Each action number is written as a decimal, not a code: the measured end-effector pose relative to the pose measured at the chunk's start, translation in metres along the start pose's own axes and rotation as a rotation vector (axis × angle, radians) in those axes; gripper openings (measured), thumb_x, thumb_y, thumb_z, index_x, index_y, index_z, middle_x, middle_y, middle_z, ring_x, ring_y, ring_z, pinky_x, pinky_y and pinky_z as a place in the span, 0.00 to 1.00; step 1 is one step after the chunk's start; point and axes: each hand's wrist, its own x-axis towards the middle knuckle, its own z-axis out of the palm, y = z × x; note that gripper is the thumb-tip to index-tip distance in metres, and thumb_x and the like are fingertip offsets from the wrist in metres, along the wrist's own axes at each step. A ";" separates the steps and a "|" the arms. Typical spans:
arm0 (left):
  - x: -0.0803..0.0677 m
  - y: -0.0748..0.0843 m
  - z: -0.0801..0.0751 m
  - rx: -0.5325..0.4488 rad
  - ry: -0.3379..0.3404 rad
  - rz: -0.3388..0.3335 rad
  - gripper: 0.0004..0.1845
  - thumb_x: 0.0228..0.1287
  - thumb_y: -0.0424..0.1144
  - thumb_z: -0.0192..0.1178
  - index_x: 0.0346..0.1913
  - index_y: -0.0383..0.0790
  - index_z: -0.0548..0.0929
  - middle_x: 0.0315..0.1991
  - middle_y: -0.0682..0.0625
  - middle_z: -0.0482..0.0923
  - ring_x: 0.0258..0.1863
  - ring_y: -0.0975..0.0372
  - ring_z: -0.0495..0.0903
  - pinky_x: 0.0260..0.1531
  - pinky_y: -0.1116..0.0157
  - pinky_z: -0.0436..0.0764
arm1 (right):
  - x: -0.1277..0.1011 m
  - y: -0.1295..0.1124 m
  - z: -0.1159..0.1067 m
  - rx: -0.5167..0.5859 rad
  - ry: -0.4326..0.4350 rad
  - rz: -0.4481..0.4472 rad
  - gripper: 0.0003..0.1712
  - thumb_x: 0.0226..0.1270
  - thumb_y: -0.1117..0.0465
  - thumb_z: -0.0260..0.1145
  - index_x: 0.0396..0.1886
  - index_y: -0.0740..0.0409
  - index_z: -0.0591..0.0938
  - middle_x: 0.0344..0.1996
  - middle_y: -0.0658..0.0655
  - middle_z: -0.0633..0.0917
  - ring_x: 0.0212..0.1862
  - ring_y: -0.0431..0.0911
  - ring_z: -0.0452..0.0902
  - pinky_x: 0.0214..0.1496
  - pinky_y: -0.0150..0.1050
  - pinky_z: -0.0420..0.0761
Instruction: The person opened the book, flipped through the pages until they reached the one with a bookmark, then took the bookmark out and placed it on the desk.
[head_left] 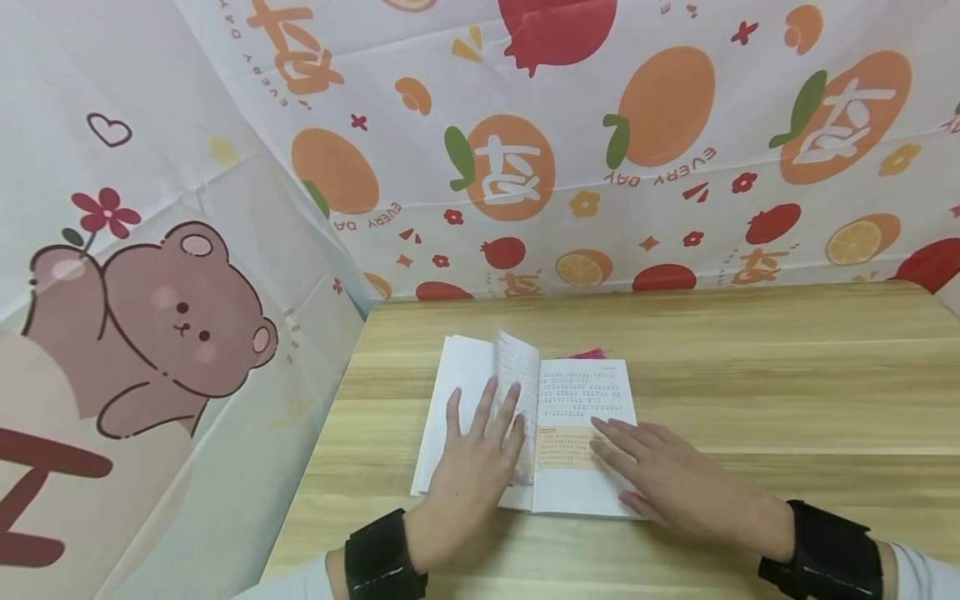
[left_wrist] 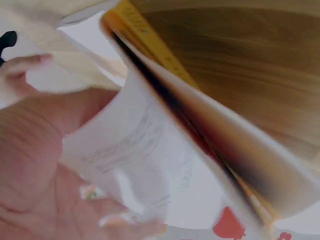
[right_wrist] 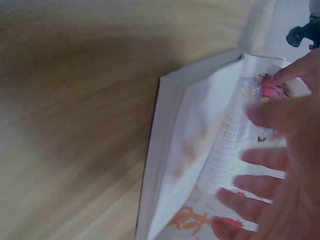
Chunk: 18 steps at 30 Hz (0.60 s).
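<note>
Book (head_left: 577, 433) open under both hands' flat fingers (head_left: 487, 408), page prob. mid-turn.

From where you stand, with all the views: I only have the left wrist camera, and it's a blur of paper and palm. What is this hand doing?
Observer: The left hand lies with fingers spread on the left side of an open book, with one page standing up beside its fingers.
Operator: Where is the other hand?
Observer: The right hand rests flat, fingers straight, on the right-hand page.
Operator: What does the book lie on?
Observer: A wooden table, with a fruit-print cloth hung behind it.
</note>
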 end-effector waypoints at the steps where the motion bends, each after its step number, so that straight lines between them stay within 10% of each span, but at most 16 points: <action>1: 0.001 0.000 0.002 0.027 -0.011 0.021 0.30 0.51 0.54 0.75 0.57 0.48 0.84 0.73 0.45 0.67 0.73 0.46 0.63 0.63 0.37 0.66 | -0.002 0.000 0.001 0.006 -0.037 0.001 0.35 0.67 0.49 0.68 0.71 0.57 0.73 0.73 0.61 0.70 0.71 0.55 0.69 0.66 0.56 0.74; 10: 0.003 -0.005 0.015 -0.160 -0.259 0.256 0.29 0.68 0.40 0.62 0.71 0.58 0.73 0.74 0.53 0.68 0.71 0.53 0.70 0.63 0.46 0.73 | -0.011 0.002 0.009 0.028 -0.157 0.006 0.38 0.66 0.44 0.67 0.69 0.61 0.74 0.69 0.64 0.73 0.68 0.58 0.72 0.65 0.57 0.74; 18: 0.007 -0.010 0.007 -0.472 -0.490 0.160 0.28 0.70 0.37 0.56 0.72 0.53 0.72 0.76 0.50 0.62 0.73 0.47 0.65 0.66 0.43 0.70 | -0.007 0.007 0.006 0.130 -0.185 0.058 0.40 0.59 0.43 0.73 0.66 0.59 0.77 0.67 0.63 0.76 0.66 0.59 0.74 0.61 0.58 0.77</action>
